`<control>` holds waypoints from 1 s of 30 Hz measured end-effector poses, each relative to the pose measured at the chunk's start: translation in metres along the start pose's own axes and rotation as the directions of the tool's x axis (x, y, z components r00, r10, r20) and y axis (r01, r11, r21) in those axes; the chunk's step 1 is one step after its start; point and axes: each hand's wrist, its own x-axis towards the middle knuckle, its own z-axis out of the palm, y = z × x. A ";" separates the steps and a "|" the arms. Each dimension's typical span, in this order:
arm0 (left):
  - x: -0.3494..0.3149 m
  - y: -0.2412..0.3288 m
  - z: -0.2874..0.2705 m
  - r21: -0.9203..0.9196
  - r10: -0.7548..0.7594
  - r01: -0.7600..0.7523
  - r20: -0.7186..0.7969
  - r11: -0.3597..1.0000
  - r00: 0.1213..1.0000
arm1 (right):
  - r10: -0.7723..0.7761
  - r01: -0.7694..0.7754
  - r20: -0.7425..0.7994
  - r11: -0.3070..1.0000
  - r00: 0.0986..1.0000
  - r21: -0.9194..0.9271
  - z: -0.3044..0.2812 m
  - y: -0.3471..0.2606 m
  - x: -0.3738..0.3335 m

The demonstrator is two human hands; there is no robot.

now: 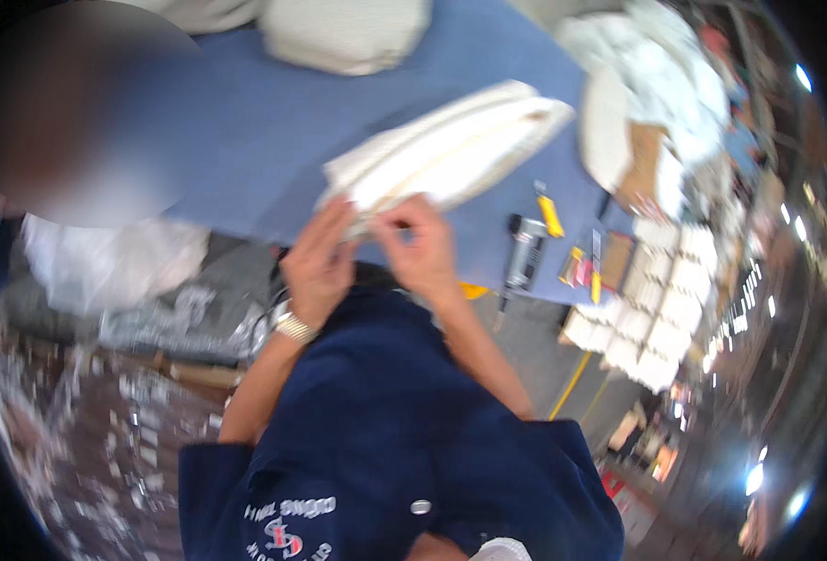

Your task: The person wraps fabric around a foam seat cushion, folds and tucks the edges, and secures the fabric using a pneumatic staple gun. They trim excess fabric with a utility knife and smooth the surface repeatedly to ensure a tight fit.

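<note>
A long white cushion (460,154), with lengthwise folds or seams, lies slantwise on the blue-covered table (245,122). Its near-left end is between my hands, at the table's front edge. My left hand (318,262), with a watch at the wrist, grips that end with its fingers close together. My right hand (421,251) pinches the near edge beside it, thumb against forefinger. Any small part between those fingertips is too blurred to make out.
On the table's right lie a grey-and-black handheld tool (524,252) and a yellow-handled cutter (550,215). Another pale cushion (348,33) sits at the back. White stacked rolls (652,299) stand at right; plastic-wrapped bundles (114,257) are at left. A blurred person (77,112) is far left.
</note>
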 end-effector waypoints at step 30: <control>-0.006 -0.012 0.004 -0.043 -0.089 0.090 0.025 0.995 0.996 | 0.058 -0.067 0.110 0.994 0.992 0.081 0.003 0.000 0.006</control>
